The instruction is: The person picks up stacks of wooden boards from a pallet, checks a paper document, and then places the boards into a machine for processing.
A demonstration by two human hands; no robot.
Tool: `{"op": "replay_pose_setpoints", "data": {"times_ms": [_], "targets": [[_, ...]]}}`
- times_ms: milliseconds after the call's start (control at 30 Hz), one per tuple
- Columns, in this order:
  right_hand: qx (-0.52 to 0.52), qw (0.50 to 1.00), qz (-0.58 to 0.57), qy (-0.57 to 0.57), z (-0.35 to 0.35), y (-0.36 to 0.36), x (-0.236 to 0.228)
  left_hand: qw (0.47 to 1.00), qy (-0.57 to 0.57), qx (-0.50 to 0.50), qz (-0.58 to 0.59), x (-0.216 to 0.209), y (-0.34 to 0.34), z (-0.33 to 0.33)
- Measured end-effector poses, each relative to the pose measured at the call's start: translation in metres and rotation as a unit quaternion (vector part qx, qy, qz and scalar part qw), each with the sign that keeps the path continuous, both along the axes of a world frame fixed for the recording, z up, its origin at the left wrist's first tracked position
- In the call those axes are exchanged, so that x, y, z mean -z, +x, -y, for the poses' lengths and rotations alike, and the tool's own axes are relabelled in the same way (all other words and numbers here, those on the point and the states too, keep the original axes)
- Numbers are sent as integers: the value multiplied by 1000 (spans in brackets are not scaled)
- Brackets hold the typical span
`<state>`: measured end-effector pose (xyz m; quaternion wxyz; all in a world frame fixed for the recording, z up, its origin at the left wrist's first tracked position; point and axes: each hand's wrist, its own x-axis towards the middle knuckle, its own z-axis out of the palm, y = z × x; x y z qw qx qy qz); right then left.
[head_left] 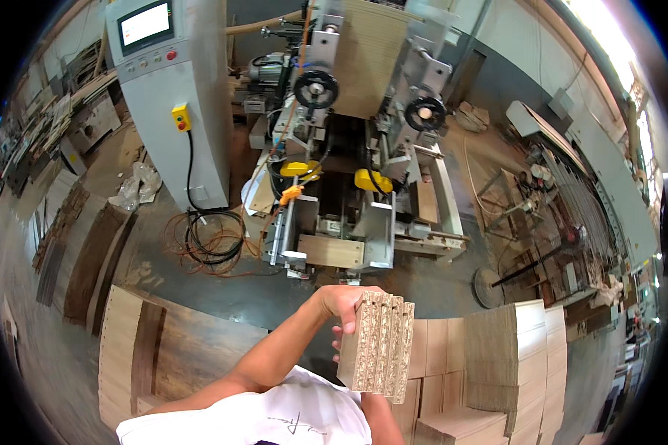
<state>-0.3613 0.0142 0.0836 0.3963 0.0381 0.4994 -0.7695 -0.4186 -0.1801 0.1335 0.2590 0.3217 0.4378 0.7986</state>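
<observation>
A short stack of several particle board panels [382,345] is held up in front of my body, their speckled cut edges facing up and small slots showing at the far end. My left hand [343,302] grips the far left corner of the stack, its thumb pressed along the side. From below, my right forearm goes under the stack. Most of my right hand [337,345] is hidden there; the fingertips curling out at the stack's left side appear to be its own.
Ahead stands a machine with black handwheels [316,90] and a metal-sided bed [332,251]. A grey control cabinet [172,111] is at left, cables [214,241] coiled by it. Board stacks [490,363] stand at right; a wooden surface [200,341] lies at left. A pedestal fan [488,288] stands farther right.
</observation>
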Motion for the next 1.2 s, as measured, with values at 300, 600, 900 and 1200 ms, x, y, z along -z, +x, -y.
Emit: {"op": "replay_pose_setpoints", "data": {"times_ms": [300,600,900,1200], "targets": [[13,988,78,-131,38,-51,71,926,-85,-366,36,-9,87,123],[-167,913,-328,177,145,-93,-45,688,-33,-614,386,114,227,143],[-56,979,-55,-189,218,-88,-164,587,273,-729,223,64,188,146],[237,860,-326,-311,324,-150,-202,590,165,-789,51,-135,45,184]]}}
